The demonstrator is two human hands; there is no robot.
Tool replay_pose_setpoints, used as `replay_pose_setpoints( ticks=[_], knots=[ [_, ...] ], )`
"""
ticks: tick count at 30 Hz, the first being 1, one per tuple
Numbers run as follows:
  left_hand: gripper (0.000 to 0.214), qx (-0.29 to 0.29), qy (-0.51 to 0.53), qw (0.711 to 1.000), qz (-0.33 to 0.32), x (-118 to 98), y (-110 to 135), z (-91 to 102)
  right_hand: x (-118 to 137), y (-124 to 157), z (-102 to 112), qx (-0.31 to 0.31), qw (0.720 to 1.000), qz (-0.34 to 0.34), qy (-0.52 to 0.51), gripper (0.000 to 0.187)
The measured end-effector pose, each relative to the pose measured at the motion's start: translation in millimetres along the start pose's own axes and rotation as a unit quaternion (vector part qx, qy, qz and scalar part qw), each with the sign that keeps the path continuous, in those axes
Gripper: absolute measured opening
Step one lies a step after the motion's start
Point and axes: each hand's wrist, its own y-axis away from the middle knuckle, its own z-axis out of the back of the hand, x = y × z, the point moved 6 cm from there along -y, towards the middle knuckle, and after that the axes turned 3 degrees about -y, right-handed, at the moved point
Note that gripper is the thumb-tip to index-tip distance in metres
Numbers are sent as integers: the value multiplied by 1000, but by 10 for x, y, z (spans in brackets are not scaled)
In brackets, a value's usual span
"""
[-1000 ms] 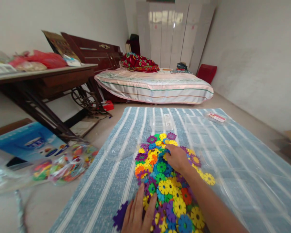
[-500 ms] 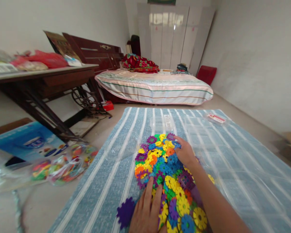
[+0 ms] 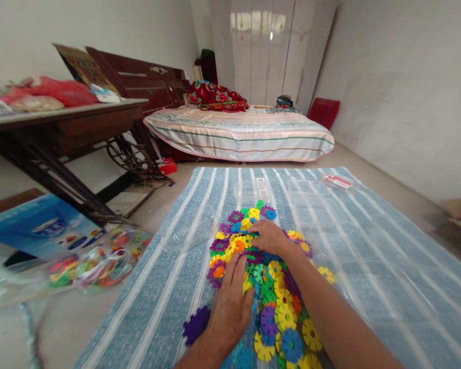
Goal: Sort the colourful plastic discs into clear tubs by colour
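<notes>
A heap of flat plastic snowflake building pieces (image 3: 284, 318) in yellow, blue, green, purple and orange lies on a striped blue cloth. My left hand (image 3: 232, 302) rests on the heap's left side, fingers stretched forward over the pieces and nothing gripped. Reaching in from the right, my right hand (image 3: 271, 237) touches the upper middle of the heap with its fingers loosely spread; some fingertips are hidden among the pieces. Beside my left wrist lies a dark purple square piece (image 3: 196, 326). One yellow piece (image 3: 326, 274) sits apart, to the right of my right forearm.
Clear plastic trays (image 3: 315, 205) lie on the striped cloth (image 3: 153, 297), with a small red-and-white box (image 3: 338, 181) at the far right. Bags of colourful items (image 3: 105, 264) and a blue carton (image 3: 46, 225) stand on the floor at left. Behind is a bed (image 3: 238, 133).
My right hand has moved left and slightly nearer across the heap. My left hand has slid forward, pieces beneath shifting. The camera view has shifted slightly.
</notes>
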Motion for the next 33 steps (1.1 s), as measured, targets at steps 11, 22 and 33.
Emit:
replay_pose_setpoints(
  ticks=[11, 22, 33],
  knots=[
    [42, 17, 18, 1000, -8, 109, -600, 129, 275, 1235, 370, -127, 985, 47, -102, 32],
    [55, 180, -140, 973, 24, 213, -1360, -89, -318, 2468, -623, -186, 962, 38, 198, 67],
    [43, 199, -64, 978, -29, -22, -1055, -73, 42, 1619, -326, -267, 963, -19, 38, 67]
  ],
)
